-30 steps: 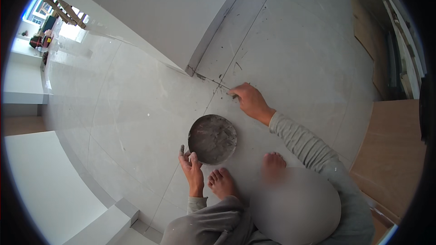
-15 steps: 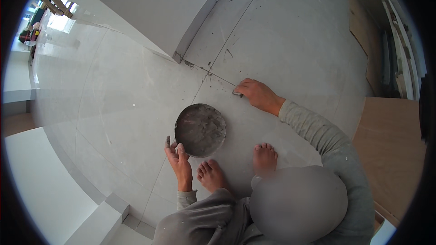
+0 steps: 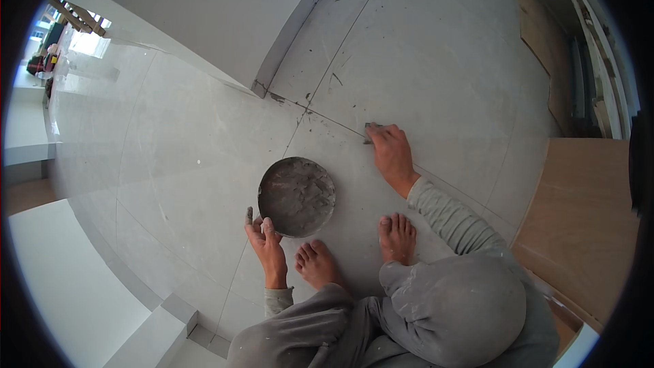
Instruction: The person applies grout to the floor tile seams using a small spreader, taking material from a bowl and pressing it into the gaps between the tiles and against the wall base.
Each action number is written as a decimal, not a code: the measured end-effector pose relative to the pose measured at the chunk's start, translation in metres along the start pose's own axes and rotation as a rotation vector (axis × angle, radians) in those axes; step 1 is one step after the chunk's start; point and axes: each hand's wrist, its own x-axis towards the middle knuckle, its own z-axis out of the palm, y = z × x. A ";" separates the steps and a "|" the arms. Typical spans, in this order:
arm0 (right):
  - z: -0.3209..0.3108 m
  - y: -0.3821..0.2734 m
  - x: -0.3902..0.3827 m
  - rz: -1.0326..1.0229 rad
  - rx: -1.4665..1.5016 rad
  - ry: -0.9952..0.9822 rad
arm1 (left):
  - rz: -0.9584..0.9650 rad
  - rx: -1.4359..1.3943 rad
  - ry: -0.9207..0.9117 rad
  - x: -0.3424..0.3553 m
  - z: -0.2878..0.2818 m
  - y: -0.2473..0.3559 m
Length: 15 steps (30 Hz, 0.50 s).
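My left hand [image 3: 269, 251] grips the near left rim of a round, shallow bowl [image 3: 266, 189], thumb at the edge and one smeared finger sticking out. Grey grout-like paste [image 3: 306, 199] coats the inside of the bowl. Farther out and to the right, my right hand [image 3: 394, 161] pinches a small flat scraper-like piece [image 3: 370, 132], smeared grey; its exact kind is hard to make out. That piece is at a tile joint [image 3: 337, 123] in the pale floor [image 3: 197, 123]. Dark grey smears lie along the joint near the wall corner.
A white wall corner with a grey skirting [image 3: 286, 48] juts in beyond the bowl. Brown boards [image 3: 579, 225] lie at the right, with panels leaning farther back. My bare feet [image 3: 318, 264] are just behind the bowl. At lower left is a low white ledge [image 3: 153, 330].
My right hand has moved slightly right along the joint and turned, its fingers now pointing more away from me. My left hand still holds the bowl, and the view has shifted a little.
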 end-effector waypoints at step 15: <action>-0.006 -0.006 -0.037 0.102 0.080 -0.157 | 0.006 -0.021 0.081 0.003 0.002 0.004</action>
